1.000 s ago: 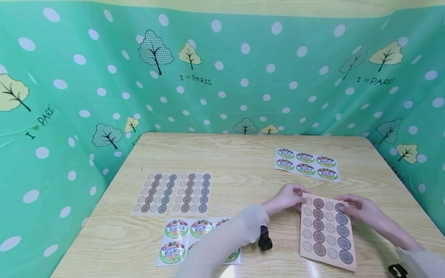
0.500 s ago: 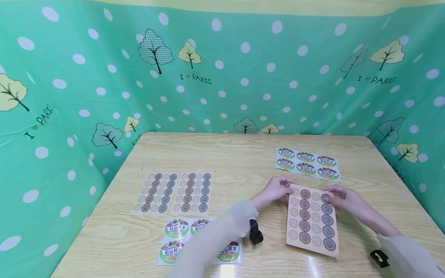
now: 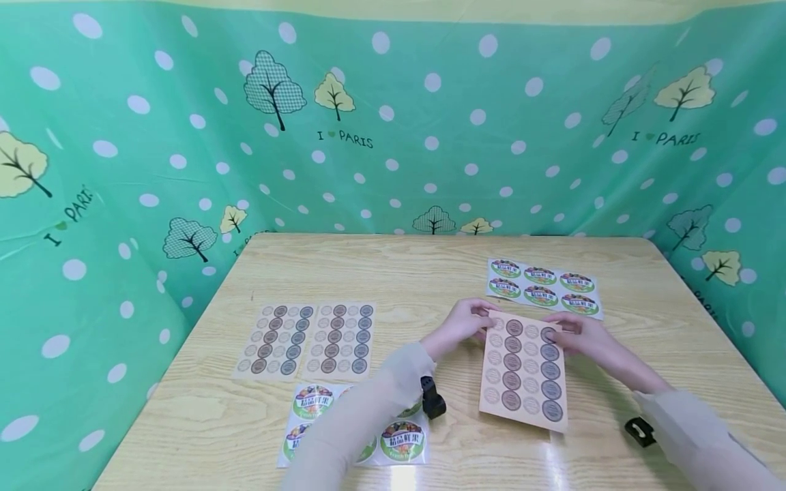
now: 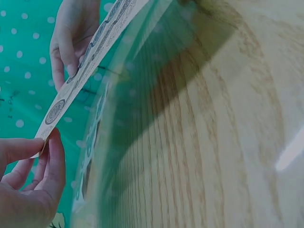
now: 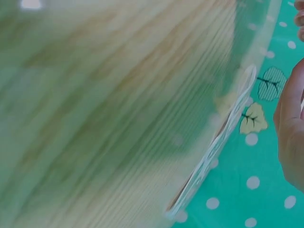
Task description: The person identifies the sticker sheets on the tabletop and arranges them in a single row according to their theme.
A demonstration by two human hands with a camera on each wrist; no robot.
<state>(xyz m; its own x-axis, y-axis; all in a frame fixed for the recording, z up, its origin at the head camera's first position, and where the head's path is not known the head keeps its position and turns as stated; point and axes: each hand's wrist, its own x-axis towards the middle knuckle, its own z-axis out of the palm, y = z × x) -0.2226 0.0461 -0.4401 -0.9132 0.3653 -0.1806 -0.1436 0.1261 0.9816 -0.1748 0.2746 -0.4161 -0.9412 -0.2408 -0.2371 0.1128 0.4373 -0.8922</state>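
A tan sticker sheet (image 3: 523, 368) with columns of round labels, some dark and some pale, is held up off the table by its far corners. My left hand (image 3: 462, 323) pinches its far left corner between thumb and fingers; in the left wrist view the sheet (image 4: 56, 110) appears nearly edge-on in that pinch. My right hand (image 3: 588, 341) grips the far right corner, thumb over the printed face and fingers behind. In the right wrist view only part of the right hand (image 5: 292, 128) shows at the edge, and the sheet is out of sight there.
Two similar tan sheets (image 3: 336, 341) lie side by side at the left of the wooden table (image 3: 393, 273). A glossy fruit-label sheet (image 3: 402, 443) lies in front, partly under my left sleeve. Another fruit-label sheet (image 3: 543, 286) lies at the back right. A patterned green cloth (image 3: 393, 123) hangs behind.
Both hands have carried the tan sheet leftward and a little toward the table's far side, keeping hold of its corners. The other sheets have stayed in place.
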